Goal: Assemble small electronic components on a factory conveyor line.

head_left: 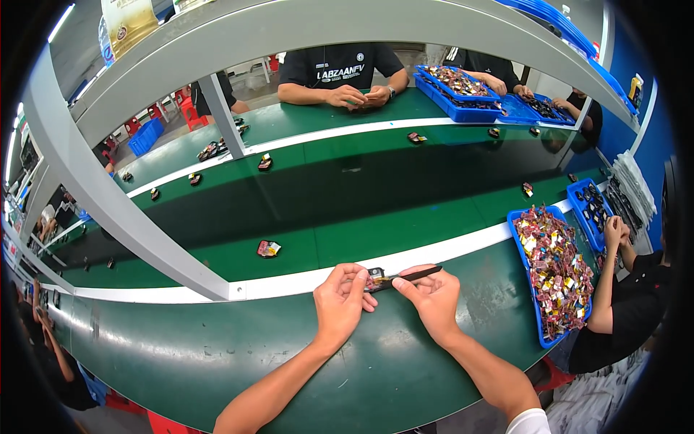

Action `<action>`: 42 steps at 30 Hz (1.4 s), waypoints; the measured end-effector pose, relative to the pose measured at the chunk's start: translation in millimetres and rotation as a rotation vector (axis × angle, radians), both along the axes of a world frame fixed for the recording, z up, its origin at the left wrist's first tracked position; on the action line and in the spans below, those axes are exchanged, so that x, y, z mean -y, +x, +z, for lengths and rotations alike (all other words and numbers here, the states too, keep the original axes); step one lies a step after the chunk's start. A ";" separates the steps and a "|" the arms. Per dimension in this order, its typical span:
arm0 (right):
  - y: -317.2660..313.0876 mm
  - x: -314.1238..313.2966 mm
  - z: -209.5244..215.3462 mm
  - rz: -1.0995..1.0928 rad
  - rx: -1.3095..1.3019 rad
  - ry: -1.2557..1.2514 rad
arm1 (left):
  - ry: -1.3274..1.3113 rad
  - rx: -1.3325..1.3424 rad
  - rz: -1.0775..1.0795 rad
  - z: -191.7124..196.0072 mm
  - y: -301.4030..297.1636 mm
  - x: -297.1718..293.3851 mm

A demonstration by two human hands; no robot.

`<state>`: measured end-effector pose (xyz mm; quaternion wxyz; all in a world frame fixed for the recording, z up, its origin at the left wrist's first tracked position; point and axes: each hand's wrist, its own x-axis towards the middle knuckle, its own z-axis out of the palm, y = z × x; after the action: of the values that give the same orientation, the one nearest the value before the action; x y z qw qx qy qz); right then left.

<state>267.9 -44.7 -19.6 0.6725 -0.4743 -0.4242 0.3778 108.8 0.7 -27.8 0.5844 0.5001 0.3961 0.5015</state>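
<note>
- Two bare forearms (pixel 289 383) cross the glossy green workbench (pixel 217 354).
- By its far edge, the left hand (pixel 340 300) pinches a small black plastic casing with reddish parts (pixel 375 274); the right hand (pixel 435 296) grasps a slim black pen-shaped tool (pixel 423 273), tip at the casing.
- Just beyond, a long white rail (pixel 463 247) borders a green belt (pixel 361 242) bearing a reddish assembly (pixel 268 249).
- Rightward, a blue rectangular plastic tray (pixel 547 340) of heaped reddish-yellow parts (pixel 553 267) stretches between the workbench's near and far edges.

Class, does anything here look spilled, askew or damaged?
Nothing clearly stands out: the nearer blue tray is heaped high with parts, without clear spill; the held device is too small to judge for damage.
</note>
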 end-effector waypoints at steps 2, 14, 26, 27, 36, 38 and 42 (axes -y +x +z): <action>4.8 0.1 2.9 0.053 -0.078 -0.138 | 0.003 0.006 -0.006 -0.8 -1.6 0.0; 8.1 0.9 17.7 0.085 -0.066 -0.279 | 0.055 0.008 -0.006 -0.3 -1.6 2.4; 8.8 1.3 21.6 0.115 -0.129 -0.316 | 0.015 -0.008 -0.037 0.1 -3.7 -0.7; 8.7 1.3 19.0 0.114 -0.128 -0.314 | -0.003 0.022 -0.072 -2.0 -5.0 -2.2; 5.1 4.7 2.3 0.046 0.090 0.014 | -0.012 0.132 -0.226 -3.9 -11.8 -8.5; 1.2 5.4 3.2 -0.020 0.167 0.073 | -0.015 0.147 -0.241 -4.1 -13.5 -9.2; -1.9 6.0 3.9 -0.072 0.248 0.082 | -0.015 0.142 -0.255 -4.0 -14.1 -9.4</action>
<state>266.0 -50.7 -15.7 0.6470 -0.5042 -0.5019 0.2743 94.7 10.1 -31.8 0.6738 0.5050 0.2907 0.4544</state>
